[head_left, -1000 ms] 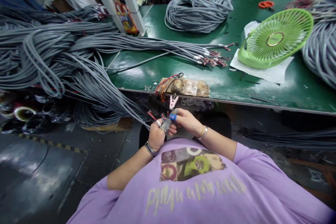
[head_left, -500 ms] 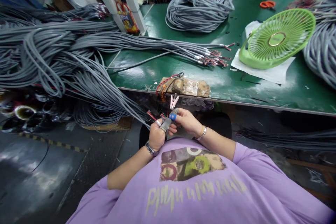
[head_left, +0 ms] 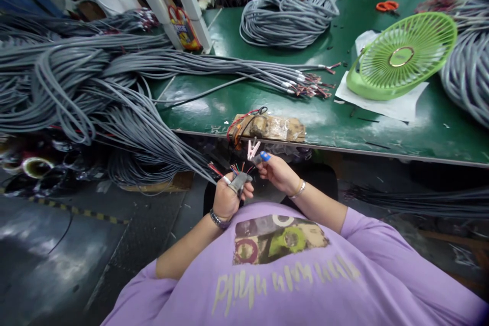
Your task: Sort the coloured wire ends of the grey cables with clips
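My left hand [head_left: 228, 197] is closed around the end of a grey cable [head_left: 179, 155], its thumb in a grey finger cot. Thin coloured wires [head_left: 239, 168] fan out of the cable end above the fist. My right hand [head_left: 277, 171] sits just to the right, thumb and forefinger pinched together, with a blue cot on one fingertip; it seems to pinch one thin wire, too fine to confirm. A pink clip [head_left: 251, 148] hangs at the table edge right above both hands.
A wooden block [head_left: 275, 127] with red and black leads lies on the green table [head_left: 344, 127]. Grey cable bundles [head_left: 76, 76] spill off the left; a coil [head_left: 288, 18] at the back. A green fan [head_left: 405, 53], orange scissors [head_left: 386, 6]. Other people sit at the far side.
My right hand has pulled away to the right and up from the left fist, opening a gap between them. The coloured wires are now spread out more.
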`<state>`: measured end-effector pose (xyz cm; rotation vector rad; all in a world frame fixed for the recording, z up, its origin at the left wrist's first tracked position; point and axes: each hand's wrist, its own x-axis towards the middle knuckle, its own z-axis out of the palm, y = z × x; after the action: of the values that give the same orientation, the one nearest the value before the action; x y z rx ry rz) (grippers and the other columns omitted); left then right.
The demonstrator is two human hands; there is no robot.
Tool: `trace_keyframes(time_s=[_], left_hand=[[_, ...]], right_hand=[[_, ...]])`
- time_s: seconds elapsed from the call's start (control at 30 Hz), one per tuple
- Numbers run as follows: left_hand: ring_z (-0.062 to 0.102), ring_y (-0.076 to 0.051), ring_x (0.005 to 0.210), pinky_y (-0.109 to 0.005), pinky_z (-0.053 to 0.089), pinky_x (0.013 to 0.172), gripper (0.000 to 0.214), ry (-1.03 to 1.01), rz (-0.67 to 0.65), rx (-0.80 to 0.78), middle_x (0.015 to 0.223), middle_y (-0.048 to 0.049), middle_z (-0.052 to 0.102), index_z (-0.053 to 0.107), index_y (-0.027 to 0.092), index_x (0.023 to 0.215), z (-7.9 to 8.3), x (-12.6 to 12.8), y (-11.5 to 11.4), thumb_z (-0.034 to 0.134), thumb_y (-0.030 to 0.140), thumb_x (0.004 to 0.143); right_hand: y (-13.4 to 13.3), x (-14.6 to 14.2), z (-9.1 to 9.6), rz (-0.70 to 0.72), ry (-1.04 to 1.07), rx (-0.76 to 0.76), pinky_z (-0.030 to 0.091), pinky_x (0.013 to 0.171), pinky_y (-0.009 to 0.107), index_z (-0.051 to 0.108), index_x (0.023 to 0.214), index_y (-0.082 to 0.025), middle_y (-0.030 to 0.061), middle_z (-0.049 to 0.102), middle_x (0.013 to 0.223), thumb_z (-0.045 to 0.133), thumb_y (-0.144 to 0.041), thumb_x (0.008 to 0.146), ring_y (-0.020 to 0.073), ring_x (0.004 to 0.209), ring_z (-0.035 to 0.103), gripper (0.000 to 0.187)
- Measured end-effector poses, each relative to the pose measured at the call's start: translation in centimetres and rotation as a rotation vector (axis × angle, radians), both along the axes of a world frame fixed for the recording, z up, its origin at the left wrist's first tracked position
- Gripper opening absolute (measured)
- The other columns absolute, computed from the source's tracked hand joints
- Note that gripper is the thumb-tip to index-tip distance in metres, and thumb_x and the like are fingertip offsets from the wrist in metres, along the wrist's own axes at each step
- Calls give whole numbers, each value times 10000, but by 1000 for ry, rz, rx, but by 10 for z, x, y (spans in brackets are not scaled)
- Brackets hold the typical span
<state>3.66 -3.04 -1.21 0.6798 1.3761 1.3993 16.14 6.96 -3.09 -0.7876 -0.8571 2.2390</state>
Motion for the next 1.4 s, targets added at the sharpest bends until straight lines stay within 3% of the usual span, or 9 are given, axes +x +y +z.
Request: trace_keyframes(time_s=[0.2,0.37,0.47,0.67,0.9,1.1,1.4], left_hand=[[581,-105,383,-168,328,339,280,-27,-110,22,545,-22,658,626,128,730,7,2,1,677,402,752],[556,-101,359,-171,325,327,299,-90,-122,10,519,-17,642,613,131,705,9,2,3,692,419,712],[552,-101,356,-169,320,324,303,-107,-113,1,514,-18,639,615,132,718,12,1,5,697,422,697],[546,-99,359,-175,317,325,300,-97,-98,12,516,-15,634,609,139,716,19,2,14,682,430,711],[544,-96,355,-171,308,317,301,-98,-113,2,509,-12,630,609,134,708,18,4,19,681,426,721],[538,-89,350,-162,304,314,300,-105,-107,-1,503,-11,625,608,129,706,16,4,21,686,419,726],[534,-83,347,-157,302,315,304,-121,-108,-36,504,-13,623,618,124,702,11,4,21,699,417,711]], right_hand=[[13,-6,-8,78,3,-12,356,469,200,568,814,-156,-22,562,668,732,-524,684,64,507,416,423],[11,-13,-13,196,103,-75,373,485,200,594,831,-142,-12,558,677,727,-481,731,64,518,409,378],[15,-18,-10,175,154,-143,367,477,193,629,900,-144,-7,550,679,608,-563,811,67,510,392,429],[24,-22,10,152,191,-90,390,492,197,673,986,-155,13,570,721,469,-666,842,79,528,416,569],[23,-22,13,100,156,-123,393,503,196,676,847,-145,2,567,652,583,-624,799,79,529,444,491],[19,-26,17,41,200,-245,408,546,210,672,827,-162,4,589,663,578,-577,833,87,549,473,426],[19,-33,19,-41,189,-286,397,509,211,637,733,-159,7,589,644,586,-524,851,95,535,477,387]])
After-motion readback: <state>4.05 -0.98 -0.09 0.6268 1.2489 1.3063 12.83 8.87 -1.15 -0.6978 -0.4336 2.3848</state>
